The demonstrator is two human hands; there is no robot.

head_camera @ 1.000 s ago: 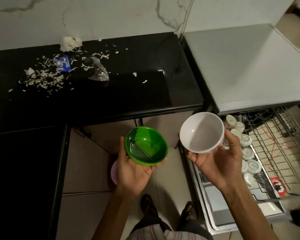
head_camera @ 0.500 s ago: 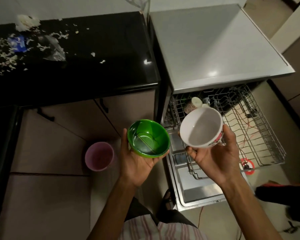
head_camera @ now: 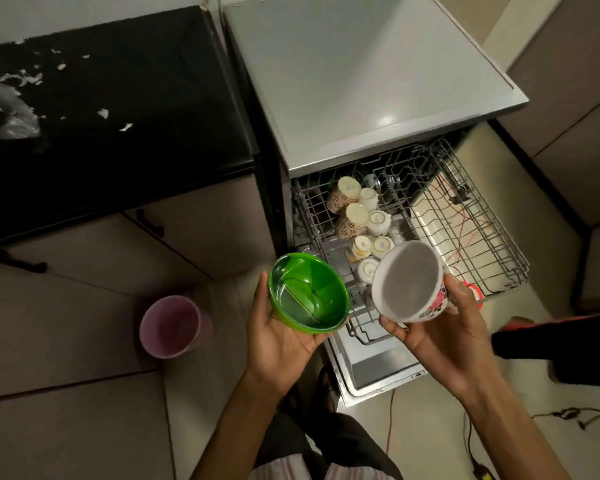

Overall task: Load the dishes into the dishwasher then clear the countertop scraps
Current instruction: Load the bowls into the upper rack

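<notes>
My left hand (head_camera: 284,344) cups a green bowl (head_camera: 307,292) from below, fingers curled round its base. My right hand (head_camera: 444,327) grips a white bowl (head_camera: 407,282) with a pink flower pattern, tilted on its side above the front of the pulled-out dishwasher rack (head_camera: 492,244). Several upturned cups (head_camera: 355,216) stand along the rack's left side. White scraps (head_camera: 25,77) and a clear plastic wrapper (head_camera: 7,116) lie on the black countertop (head_camera: 136,98) at the far left.
The dishwasher's grey top (head_camera: 354,71) is right of the counter, and its open door (head_camera: 378,365) lies low beneath the rack. A pink bin (head_camera: 172,327) stands on the floor by the cabinets. Cables (head_camera: 565,415) trail on the floor at right.
My view has swung right and down toward the dishwasher. The white bowl has tipped onto its side and moved over the rack's front; the green bowl stays level in my left hand.
</notes>
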